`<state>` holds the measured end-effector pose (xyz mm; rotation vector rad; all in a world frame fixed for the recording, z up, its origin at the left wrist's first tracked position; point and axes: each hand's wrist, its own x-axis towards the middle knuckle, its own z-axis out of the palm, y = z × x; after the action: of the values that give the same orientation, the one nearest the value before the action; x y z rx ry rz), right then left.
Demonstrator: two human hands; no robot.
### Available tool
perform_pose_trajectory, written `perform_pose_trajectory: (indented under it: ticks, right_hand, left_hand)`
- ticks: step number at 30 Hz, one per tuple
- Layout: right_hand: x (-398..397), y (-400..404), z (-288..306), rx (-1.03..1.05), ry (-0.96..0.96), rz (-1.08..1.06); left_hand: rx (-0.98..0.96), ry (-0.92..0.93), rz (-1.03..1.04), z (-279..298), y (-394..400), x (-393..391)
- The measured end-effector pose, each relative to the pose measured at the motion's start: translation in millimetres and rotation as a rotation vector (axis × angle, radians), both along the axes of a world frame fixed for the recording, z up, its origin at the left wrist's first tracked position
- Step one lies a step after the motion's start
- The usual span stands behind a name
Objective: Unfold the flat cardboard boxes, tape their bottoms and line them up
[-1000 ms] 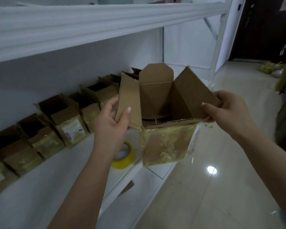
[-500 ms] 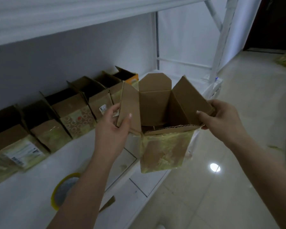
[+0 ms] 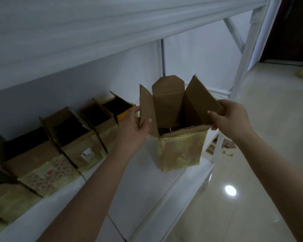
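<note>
I hold an unfolded brown cardboard box point(image 3: 179, 147) upright above the white shelf point(image 3: 140, 172), its top flaps standing open and yellowish tape covering its front. My left hand point(image 3: 133, 126) pinches the box's left flap. My right hand point(image 3: 229, 117) grips the right flap at its outer edge. A row of opened boxes point(image 3: 72, 142) stands along the shelf's back wall to the left; the nearest one point(image 3: 119, 110) has an orange side and sits just left of my left hand.
An upper shelf board point(image 3: 112, 32) overhangs the row. A white shelf post point(image 3: 241, 67) rises at the right end. Glossy tiled floor point(image 3: 252, 172) lies to the right, with cardboard scraps point(image 3: 222, 145) under the shelf end and a dark doorway point(image 3: 290, 32) beyond.
I have carried the box to the right along the shelf, past the row's end box. The yellow tape roll has dropped out of view. Both hands keep their hold on the flaps.
</note>
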<state>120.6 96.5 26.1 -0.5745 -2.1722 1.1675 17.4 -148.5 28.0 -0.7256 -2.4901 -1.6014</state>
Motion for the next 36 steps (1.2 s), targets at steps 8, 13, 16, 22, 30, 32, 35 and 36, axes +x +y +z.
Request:
perform_pose_trajectory:
  ticks: [8, 13, 16, 22, 30, 32, 35, 36]
  right_hand:
    - [-122, 45, -9, -0.014, -0.008, 0.112]
    - [-182, 69, -11, -0.097, 0.005, 0.221]
    - [-214, 78, -5, -0.114, 0.013, 0.283]
    - [-274, 65, -1, -0.098, 0.002, 0.341]
    - [-320, 54, -22, -0.224, -0.025, 0.444]
    - [-326, 58, -23, -0.234, -0.043, 0.446]
    - [-334, 62, -25, -0.228, -0.107, 0.467]
    - [-336, 61, -25, -0.244, -0.122, 0.472]
  left_hand:
    - [-0.229, 0.052, 0.133, -2, 43, -63]
    - [-0.25, 0.087, 0.229, -4, 64, -100]
    - [-0.247, 0.105, 0.292, -3, 72, -120]
    - [-0.259, 0.094, 0.413, -3, 79, -154]
    - [-0.265, 0.001, 0.545, -17, 81, -172]
    - [-0.285, -0.031, 0.573, -20, 83, -177]
    - [-0.298, -0.07, 0.596, -21, 82, -185]
    - [-0.317, -0.065, 0.602, -21, 82, -187]
